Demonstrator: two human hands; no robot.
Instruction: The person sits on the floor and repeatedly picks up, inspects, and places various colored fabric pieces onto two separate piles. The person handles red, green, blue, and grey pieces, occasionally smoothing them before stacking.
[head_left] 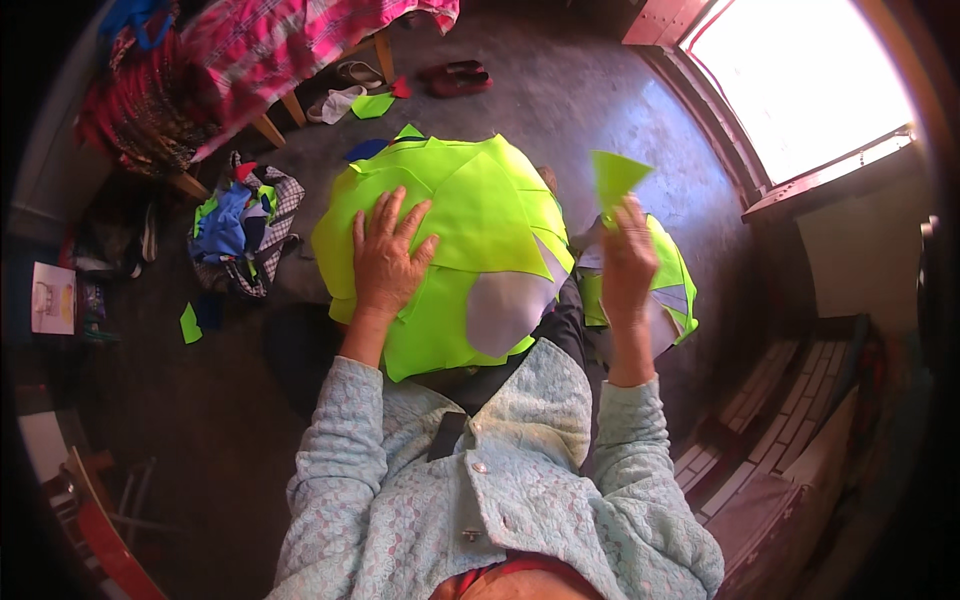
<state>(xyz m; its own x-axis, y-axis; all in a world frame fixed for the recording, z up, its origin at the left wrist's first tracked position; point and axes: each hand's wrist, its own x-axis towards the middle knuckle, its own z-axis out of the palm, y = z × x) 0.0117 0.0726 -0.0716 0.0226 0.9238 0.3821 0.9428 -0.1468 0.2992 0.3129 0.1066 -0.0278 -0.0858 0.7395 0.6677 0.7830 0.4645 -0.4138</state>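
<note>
A wide, rounded heap of neon yellow-green fabric pieces (470,205) lies over my lap, with a pale grey piece (505,310) showing at its lower right. My left hand (390,250) rests flat on the heap's left side, fingers spread. Raised off to the right, my right hand (628,255) grips a small, roughly triangular neon green fabric piece (618,175) by its narrow lower end. Below and behind that hand sits a smaller pile of green and grey pieces (672,262), partly covered by my forearm.
On the left, a checked bag (287,200) bulges with blue and green scraps. A bed with a pink plaid cover (270,50) stands at the far left, shoes (455,78) near it. A bright doorway (800,80) opens at far right; a slatted wooden piece (765,420) lies lower right.
</note>
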